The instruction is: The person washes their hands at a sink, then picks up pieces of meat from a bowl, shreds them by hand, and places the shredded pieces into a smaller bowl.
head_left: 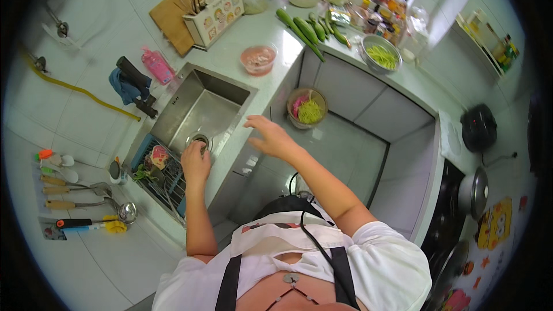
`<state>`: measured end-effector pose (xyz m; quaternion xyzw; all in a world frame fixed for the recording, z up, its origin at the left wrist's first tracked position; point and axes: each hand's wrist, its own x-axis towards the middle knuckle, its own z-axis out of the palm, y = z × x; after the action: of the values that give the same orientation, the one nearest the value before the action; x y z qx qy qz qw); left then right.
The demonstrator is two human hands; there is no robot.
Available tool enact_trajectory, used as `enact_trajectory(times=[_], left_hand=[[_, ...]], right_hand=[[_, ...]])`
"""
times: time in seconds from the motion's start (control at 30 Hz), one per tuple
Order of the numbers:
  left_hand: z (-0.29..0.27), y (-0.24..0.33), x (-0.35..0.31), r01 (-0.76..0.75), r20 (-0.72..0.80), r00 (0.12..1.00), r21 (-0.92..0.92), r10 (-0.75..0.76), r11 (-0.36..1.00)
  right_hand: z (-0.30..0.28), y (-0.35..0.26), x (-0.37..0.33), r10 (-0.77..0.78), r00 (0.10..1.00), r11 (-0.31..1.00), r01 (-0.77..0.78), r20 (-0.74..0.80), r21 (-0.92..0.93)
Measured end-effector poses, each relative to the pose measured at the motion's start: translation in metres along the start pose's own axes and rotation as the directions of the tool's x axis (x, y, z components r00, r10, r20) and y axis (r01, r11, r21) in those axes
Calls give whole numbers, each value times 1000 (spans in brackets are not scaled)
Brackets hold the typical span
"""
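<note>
My left hand (196, 162) reaches down into the steel sink (216, 102), its curled fingers at the round drain (200, 139). Their tips are partly hidden, so I cannot make out what they hold, if anything. Over the sink's near edge and counter is my right hand (269, 136), fingers apart and holding nothing. Close to my left hand, a blue-rimmed rack (144, 145) lies across the sink's near end. A pinkish patterned item (158, 156), some green leaves (144, 173) and a long-handled utensil (165, 189) rest on it.
A bowl of pinkish contents (258, 59) stands beyond the sink. Green vegetables (308, 30) and a bowl of green shreds (382, 56) lie along the far counter. A bin (307, 108) stands on the floor. A dark faucet (133, 78) rises at the sink's left; utensils (86, 189) hang left.
</note>
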<state>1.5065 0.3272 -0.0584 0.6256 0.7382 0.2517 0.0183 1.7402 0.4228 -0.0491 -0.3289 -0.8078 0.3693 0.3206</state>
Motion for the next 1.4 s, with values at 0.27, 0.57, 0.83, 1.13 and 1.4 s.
enact_trajectory(times=[0.27,0.57,0.83,1.13,1.4], left_hand=[[29,98,-27,-62,276,938,-457,208,887],[91,249,-118,-365,447,600,-585,663,724],[106,376,-254,-392,542,335,-664,771,637],[123,414,-307,-433,561,210,-682,801,590],[124,420,-295,-464,535,131,-711,835,528]], right_hand=[[-55,26,-245,850,424,504,-487,-312,713],[-57,-30,-466,867,-41,484,-166,-496,859],[-31,-81,-617,867,-264,438,-3,-423,899],[-52,-93,-671,803,-313,533,-2,-507,846],[-37,-94,-679,790,-386,558,130,-477,819]])
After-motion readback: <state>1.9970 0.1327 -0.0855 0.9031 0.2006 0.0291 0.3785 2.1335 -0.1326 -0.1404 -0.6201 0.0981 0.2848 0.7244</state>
